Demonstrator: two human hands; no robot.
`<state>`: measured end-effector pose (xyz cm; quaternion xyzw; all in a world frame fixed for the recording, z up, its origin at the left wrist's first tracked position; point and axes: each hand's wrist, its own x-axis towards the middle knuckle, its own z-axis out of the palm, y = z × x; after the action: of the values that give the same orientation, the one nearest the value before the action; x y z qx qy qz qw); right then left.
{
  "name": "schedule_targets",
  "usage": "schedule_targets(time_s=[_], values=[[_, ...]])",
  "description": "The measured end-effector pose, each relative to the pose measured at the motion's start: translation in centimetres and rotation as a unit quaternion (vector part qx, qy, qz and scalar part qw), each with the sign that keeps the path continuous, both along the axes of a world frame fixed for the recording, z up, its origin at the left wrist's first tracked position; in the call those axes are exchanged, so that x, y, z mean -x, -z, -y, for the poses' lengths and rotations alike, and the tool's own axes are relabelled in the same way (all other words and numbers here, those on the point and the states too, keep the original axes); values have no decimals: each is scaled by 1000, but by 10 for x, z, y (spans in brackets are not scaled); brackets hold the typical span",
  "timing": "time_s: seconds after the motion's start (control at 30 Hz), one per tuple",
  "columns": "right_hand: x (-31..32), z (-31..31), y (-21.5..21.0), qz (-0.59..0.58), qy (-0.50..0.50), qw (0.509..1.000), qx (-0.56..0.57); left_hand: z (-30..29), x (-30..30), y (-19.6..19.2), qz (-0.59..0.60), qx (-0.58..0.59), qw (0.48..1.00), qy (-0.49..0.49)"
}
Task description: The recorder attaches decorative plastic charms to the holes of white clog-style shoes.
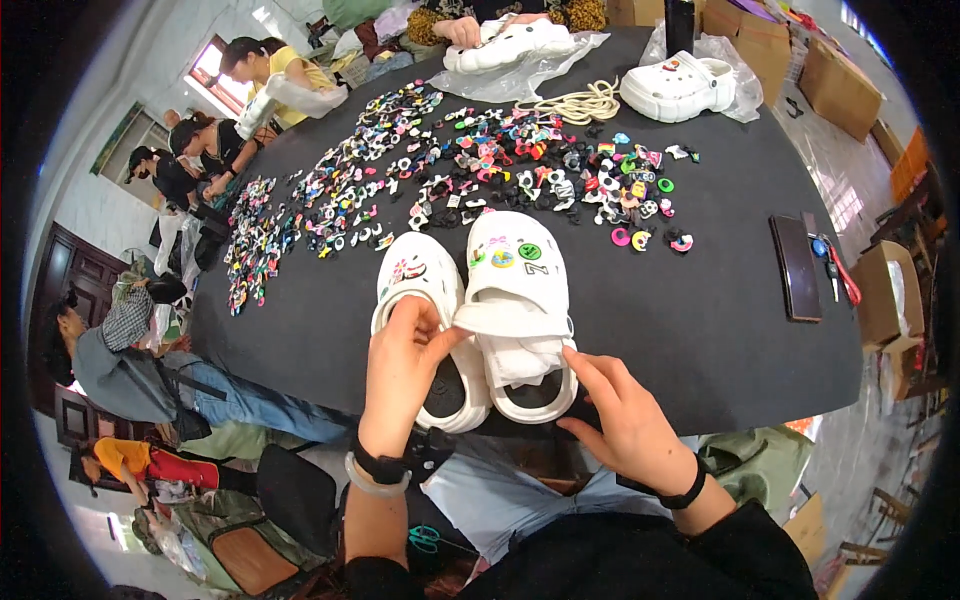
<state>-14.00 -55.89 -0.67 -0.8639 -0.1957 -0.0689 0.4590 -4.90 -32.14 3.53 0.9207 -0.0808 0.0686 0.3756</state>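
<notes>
Two white clogs stand side by side at the table's near edge, toes away from me. The left clog (430, 262) carries a few charms on its toe. On the right clog (512, 318) are several colourful charms, and white paper (525, 362) is stuffed into its opening. My left hand (405, 360) closes over the left clog's opening, fingertips partly hidden, with its thumb by the right clog's strap. At the right clog's outer side, my right hand (620, 410) holds its heel part, index finger by the strap joint and thumb low at the heel.
Many small shoe charms (480, 165) spread over the dark table (690, 350). Farther back lie a cord bundle (580, 103), another white clog (680, 88) and a co-worker's hand on a white shoe (505, 45). A dark phone-like case (795, 268) and keys (835, 270) rest at right.
</notes>
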Motion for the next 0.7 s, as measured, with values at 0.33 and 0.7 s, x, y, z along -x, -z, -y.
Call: schedule_targets(time_s=[0.33,0.7], values=[[-25,8,-12,-2,-47,998,34,7,-25,-24,50,-323,945,25],[-43,17,-6,28,35,999,5,-8,-13,-3,-24,-124,992,-24]])
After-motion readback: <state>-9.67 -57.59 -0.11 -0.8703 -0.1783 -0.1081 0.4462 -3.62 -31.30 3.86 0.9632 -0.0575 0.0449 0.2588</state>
